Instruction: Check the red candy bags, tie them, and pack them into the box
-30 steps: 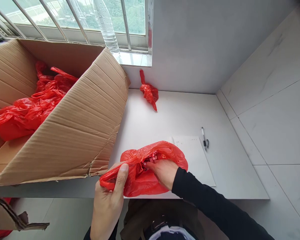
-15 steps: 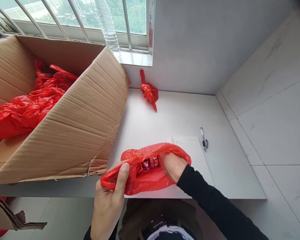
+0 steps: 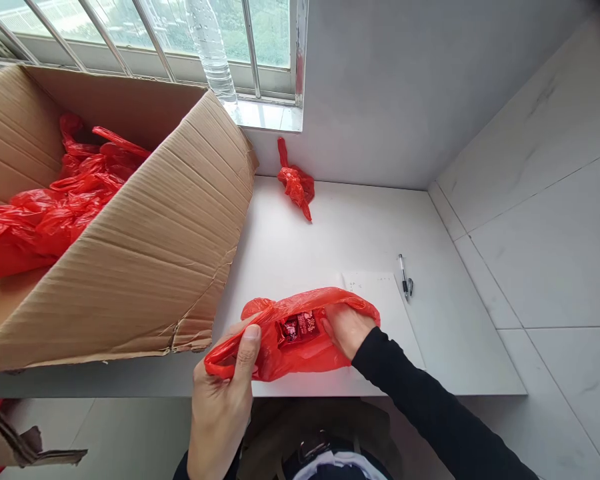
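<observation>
Packets [image 3: 307,324] now lie in plain view inside the red bag [image 3: 300,363], the right hand [image 3: 347,330] shifted toward its right end, fingers too hidden to tell, the left hand [image 3: 224,390] pinching its left rim.

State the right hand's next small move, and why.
Perhaps ease the right hand outward to widen the mouth of the thin red plastic bag: the left hand pinches one side, the right reaches inside, and shiny dark-red packets show through its narrow opening.

Glossy plastic bag [image 3: 300,363] (crinkly), matt cardboard box [image 3: 130,243].
</observation>
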Available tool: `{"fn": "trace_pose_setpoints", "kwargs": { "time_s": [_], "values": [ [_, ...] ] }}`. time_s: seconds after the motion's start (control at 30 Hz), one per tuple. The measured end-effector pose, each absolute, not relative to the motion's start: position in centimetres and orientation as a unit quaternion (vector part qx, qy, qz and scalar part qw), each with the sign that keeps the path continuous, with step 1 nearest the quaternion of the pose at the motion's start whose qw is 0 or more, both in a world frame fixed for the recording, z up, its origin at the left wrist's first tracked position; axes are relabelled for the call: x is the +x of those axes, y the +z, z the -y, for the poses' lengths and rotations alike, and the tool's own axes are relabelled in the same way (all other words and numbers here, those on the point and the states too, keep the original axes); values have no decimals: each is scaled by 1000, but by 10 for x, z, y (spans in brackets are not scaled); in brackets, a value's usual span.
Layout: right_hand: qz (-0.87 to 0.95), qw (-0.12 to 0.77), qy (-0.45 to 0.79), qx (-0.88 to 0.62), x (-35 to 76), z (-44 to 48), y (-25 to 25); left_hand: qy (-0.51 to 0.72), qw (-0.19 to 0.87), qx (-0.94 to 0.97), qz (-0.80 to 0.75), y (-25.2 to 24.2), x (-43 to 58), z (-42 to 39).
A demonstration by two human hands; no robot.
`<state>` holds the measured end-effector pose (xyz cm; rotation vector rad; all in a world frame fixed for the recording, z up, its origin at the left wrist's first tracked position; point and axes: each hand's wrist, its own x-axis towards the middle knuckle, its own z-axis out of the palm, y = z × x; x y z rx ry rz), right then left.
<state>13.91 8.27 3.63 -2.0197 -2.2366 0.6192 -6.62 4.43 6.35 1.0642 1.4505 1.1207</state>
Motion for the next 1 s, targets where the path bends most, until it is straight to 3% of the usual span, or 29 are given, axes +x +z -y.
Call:
{"fn": "trace_pose_setpoints", "kwargs": {
  "time_s": [0.27,0.47,0.67,1.0],
  "values": [
    [736,120,220,-629,129,-95,5,450,494,459,-585,63,-67,-44],
    [731,163,260,-609,139,-87,21,467,497,434,-589,62,-67,-46],
    [685,183,381,-594,145,-83,36,470,496,436,-585,61,-67,-48],
    [699,149,227,-662,151,-81,24,459,487,453,-589,63,-68,-46]
  ]
}}
